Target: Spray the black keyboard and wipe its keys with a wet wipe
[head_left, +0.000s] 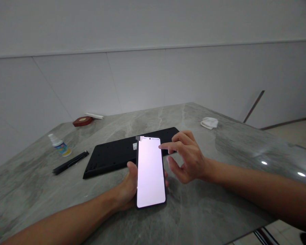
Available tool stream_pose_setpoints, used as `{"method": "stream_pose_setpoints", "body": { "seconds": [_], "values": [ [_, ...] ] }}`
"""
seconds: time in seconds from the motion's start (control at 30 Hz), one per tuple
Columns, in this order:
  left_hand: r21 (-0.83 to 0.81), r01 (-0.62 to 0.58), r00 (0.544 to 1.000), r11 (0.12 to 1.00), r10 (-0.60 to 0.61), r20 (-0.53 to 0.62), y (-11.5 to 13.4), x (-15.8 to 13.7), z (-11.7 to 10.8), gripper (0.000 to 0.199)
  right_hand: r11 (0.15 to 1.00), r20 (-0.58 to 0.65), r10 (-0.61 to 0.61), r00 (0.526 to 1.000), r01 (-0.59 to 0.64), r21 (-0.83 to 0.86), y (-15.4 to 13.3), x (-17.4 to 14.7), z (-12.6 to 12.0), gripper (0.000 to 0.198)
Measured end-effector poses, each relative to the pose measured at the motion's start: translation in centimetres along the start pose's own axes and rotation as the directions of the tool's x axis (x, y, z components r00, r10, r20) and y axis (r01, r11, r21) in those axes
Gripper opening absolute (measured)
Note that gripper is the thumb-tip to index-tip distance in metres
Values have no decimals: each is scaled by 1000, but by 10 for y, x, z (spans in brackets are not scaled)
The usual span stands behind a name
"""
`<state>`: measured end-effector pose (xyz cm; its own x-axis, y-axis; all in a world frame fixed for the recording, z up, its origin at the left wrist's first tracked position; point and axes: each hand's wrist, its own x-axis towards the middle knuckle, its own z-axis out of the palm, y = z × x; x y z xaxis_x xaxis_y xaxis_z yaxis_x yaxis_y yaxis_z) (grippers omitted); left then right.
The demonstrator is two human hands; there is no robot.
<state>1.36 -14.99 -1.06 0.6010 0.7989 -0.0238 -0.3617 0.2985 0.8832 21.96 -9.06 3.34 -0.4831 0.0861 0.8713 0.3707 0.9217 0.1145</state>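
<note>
Loosely curled, the right hand [186, 158] points at the phone [151, 173] the left hand [129, 188] grips.

Left hand [129, 186] and right hand [190, 158] — two; one phone [151, 173], one keyboard [113, 153], one bottle [60, 146], one black stick [70, 163], one box [82, 121], one strip [95, 116], one cloth [209, 123].

I see the left hand [129, 187] gripping, forearm [73, 217] from eight o'clock; the right hand [190, 159] points its forefinger [171, 146] toward nine.
</note>
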Motion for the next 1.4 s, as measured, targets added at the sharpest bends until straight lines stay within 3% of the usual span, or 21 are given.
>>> {"method": "stream_pose_setpoints", "body": {
  "seconds": [0.87,1.23,1.4],
  "values": [
    [-31,-5,1000,999,5,0,-3,-1,-7,99,999,26,-28,999,27,23,-1,-2,0,43],
    [-97,0,998,995,5,57,-5,-1,-9,96,1000,-12,17,1000,-17,3,1,-6,3,37],
    [-74,-6,999,997,9,42,-2,-1,-6,97,999,54,-24,998,21,50,0,-4,2,40]
  ]
}}
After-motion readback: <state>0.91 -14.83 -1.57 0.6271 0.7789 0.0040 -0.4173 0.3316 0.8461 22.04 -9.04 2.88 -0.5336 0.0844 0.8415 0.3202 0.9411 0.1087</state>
